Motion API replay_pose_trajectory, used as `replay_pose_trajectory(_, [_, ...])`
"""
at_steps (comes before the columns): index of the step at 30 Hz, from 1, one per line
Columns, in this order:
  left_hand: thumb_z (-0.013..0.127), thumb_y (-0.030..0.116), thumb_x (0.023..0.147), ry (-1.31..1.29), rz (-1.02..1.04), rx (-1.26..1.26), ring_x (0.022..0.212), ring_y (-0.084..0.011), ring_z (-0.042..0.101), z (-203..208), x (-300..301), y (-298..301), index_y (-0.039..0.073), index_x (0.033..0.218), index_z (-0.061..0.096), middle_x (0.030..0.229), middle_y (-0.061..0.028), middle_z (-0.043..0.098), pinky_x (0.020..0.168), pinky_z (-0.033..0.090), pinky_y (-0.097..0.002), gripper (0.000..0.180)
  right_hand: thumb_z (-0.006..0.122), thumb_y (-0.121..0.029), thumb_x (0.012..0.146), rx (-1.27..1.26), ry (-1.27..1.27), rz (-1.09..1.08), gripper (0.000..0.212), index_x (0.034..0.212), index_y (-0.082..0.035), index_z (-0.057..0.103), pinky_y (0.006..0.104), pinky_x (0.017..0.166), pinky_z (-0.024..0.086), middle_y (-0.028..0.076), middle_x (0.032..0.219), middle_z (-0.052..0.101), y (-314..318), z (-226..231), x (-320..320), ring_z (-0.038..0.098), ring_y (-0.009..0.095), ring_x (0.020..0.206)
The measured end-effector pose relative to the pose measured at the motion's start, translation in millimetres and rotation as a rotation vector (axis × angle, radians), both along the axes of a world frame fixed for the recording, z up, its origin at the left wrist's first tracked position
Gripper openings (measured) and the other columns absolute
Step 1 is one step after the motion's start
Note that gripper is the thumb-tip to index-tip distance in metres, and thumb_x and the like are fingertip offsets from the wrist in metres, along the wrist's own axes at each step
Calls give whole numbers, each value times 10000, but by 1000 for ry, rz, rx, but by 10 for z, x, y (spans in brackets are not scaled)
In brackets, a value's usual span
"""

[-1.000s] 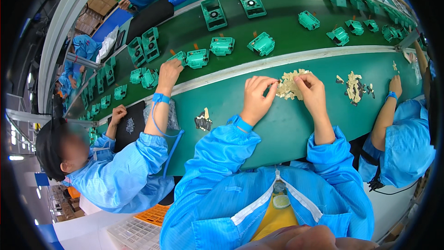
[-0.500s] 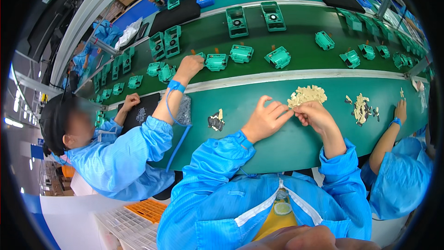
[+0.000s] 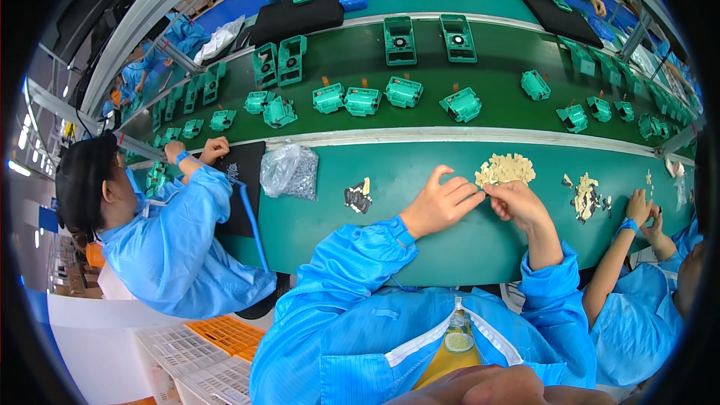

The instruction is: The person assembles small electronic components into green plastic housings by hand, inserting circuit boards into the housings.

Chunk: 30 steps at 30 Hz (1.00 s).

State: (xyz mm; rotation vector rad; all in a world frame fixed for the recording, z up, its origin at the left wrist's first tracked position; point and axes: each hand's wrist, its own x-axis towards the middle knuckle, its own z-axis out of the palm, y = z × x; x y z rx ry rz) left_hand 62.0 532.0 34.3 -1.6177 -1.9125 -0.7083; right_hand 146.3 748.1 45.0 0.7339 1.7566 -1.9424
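Observation:
My left hand (image 3: 442,205) and my right hand (image 3: 519,205) meet at the fingertips over the green table, just on the near side of a heap of small cream pieces (image 3: 504,169). The right thumb and index finger are pinched together. On my left hand the index finger is raised and bent, while the other fingers reach to the right hand's pinch. Whatever sits between the fingertips is too small and covered to make out. To the left lies a small pile of black and cream pieces (image 3: 358,196); another mixed pile (image 3: 586,198) lies to the right.
Beyond a pale rail (image 3: 420,135), a dark green belt carries several green plastic housings (image 3: 404,92) and open green cases (image 3: 400,41). A clear bag of small grey parts (image 3: 291,171) lies left, beside a co-worker (image 3: 169,232). Another co-worker's hands (image 3: 646,217) are at the right.
The left co-worker's arm has drawn back from the belt, uncovering the bag and a green housing. At the right, a second co-worker's hand has come into view. My hands stay together.

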Motion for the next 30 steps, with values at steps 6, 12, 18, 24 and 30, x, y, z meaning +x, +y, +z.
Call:
replay_pose_trajectory(6, [670, 131, 803, -1, -10, 32, 949, -144, 620, 3, 18, 31, 130, 1003, 698, 1005, 17, 645, 924, 446, -455, 202, 708, -207, 941, -229, 64, -72, 203, 825, -42, 680, 239, 508, 451, 28, 689, 653, 34, 48, 38, 599, 102, 582])
replay_pose_trajectory(12, [730, 132, 782, -6, -10, 57, 879, -131, 622, 23, 24, 46, 152, 1042, 725, 1000, 35, 666, 917, 429, -445, 261, 683, -151, 930, -218, 119, -71, 136, 856, -37, 677, 251, 525, 463, 30, 719, 652, 64, 67, 52, 602, 106, 609])
replay_pose_trajectory(18, [771, 151, 811, -185, -42, 121, 873, -157, 620, 41, 83, 44, 128, 1041, 720, 981, 13, 662, 907, 424, -446, 236, 689, -139, 916, -85, 248, -197, 134, 855, -21, 671, 241, 557, 427, 19, 713, 619, 78, 310, -4, 549, 100, 607])
replay_pose_trajectory(24, [730, 188, 854, -318, 11, 103, 908, -206, 613, -235, 3, 44, 128, 1032, 709, 966, -9, 658, 909, 409, -439, 189, 757, -83, 825, 971, 1031, 161, 260, 1034, 30, 650, 345, 688, 492, 111, 848, 636, -729, 1509, -104, 629, 240, 772])
replay_pose_trajectory(30, [707, 111, 863, -370, 10, 73, 907, -236, 617, -213, -19, 126, 89, 999, 701, 950, -45, 668, 862, 438, -411, 138, 798, -173, 683, 999, 1591, 617, 364, 1003, -32, 695, 367, 587, 485, 72, 796, 592, -1500, 2495, 139, 594, 239, 691])
